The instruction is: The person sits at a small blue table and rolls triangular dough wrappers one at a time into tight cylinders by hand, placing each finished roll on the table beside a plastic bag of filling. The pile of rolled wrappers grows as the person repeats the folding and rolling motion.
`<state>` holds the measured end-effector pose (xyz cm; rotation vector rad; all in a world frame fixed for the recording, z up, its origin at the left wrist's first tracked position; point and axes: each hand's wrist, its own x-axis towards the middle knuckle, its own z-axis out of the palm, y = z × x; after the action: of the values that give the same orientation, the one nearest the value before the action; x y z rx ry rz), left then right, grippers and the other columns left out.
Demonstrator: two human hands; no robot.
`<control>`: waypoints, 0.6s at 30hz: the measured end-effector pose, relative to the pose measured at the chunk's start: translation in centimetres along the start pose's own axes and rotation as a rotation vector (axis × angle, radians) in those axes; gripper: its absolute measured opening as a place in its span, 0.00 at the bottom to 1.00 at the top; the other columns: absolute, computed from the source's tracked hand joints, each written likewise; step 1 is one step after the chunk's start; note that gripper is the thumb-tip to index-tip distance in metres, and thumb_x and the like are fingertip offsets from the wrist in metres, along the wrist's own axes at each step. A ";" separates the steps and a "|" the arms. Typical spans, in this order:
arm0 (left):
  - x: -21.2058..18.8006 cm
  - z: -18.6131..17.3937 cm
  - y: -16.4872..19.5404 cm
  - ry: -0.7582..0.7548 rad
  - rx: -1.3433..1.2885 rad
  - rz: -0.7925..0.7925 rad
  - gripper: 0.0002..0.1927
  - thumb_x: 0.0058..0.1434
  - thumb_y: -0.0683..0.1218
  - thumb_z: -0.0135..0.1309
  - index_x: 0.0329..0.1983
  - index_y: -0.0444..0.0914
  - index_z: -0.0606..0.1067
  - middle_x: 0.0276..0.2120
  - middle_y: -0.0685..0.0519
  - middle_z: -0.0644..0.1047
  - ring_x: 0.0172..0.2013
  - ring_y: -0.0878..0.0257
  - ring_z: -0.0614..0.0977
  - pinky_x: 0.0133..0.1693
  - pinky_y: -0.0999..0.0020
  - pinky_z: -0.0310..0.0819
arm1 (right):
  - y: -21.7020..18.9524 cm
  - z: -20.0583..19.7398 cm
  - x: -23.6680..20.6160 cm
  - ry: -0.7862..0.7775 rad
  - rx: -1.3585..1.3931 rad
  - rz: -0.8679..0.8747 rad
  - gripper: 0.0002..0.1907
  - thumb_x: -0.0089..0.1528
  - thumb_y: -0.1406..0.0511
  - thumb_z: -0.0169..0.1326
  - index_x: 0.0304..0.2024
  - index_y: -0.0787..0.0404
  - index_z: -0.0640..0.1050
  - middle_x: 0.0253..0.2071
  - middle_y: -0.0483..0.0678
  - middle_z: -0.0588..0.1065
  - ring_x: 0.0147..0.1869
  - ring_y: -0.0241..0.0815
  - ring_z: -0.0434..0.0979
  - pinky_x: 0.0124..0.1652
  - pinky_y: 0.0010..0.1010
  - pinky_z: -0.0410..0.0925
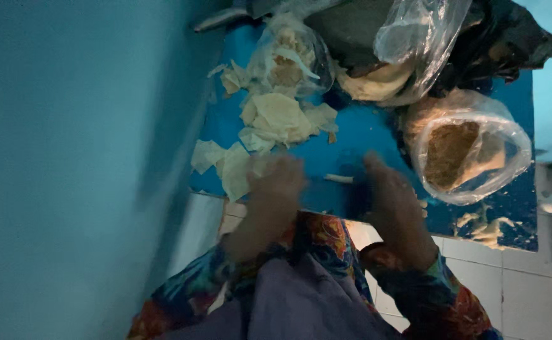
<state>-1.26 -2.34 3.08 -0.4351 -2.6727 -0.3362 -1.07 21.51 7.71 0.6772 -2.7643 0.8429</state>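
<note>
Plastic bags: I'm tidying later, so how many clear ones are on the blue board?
3: one with brown filling at right, one at top, one by the pale scraps. Others may be hidden under the dark heap.

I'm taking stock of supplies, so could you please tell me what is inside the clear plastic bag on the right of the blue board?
The clear plastic bag holds brown crumbly material; what lies beneath that heap is covered.

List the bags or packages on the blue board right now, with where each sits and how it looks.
Clear plastic bag: right side of the blue board, round, open mouth, brown powder inside.
Clear plastic bag: top centre, crumpled, over a pale lump.
Clear plastic bag: top left, holding pale scraps.
No labels, signs or screens can be seen.
</note>
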 end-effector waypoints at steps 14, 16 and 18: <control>-0.5 0.8 -0.9 0.244 -0.092 0.195 0.06 0.65 0.41 0.59 0.43 0.39 0.74 0.41 0.50 0.75 0.48 0.55 0.77 0.59 0.43 0.61 | 2.8 -2.6 -0.8 0.108 0.254 0.137 0.26 0.72 0.69 0.51 0.70 0.63 0.59 0.51 0.55 0.79 0.55 0.45 0.82 0.54 0.34 0.73; -0.1 1.4 0.9 0.193 -0.150 0.217 0.08 0.63 0.41 0.59 0.45 0.38 0.74 0.42 0.50 0.76 0.48 0.55 0.77 0.59 0.44 0.62 | 2.8 -3.8 -1.2 0.040 0.610 0.241 0.30 0.70 0.69 0.50 0.73 0.63 0.55 0.49 0.55 0.79 0.59 0.44 0.80 0.54 0.32 0.72; 0.2 1.9 2.2 0.142 -0.185 0.236 0.09 0.66 0.42 0.59 0.47 0.38 0.74 0.43 0.50 0.76 0.47 0.55 0.76 0.59 0.45 0.63 | 2.4 -4.5 -1.2 -0.008 0.805 0.356 0.32 0.68 0.68 0.48 0.73 0.63 0.54 0.49 0.54 0.79 0.56 0.42 0.78 0.51 0.31 0.72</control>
<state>-1.36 0.27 1.82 -0.7460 -2.4301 -0.5230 -1.01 26.33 9.91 0.2638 -2.5163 2.0672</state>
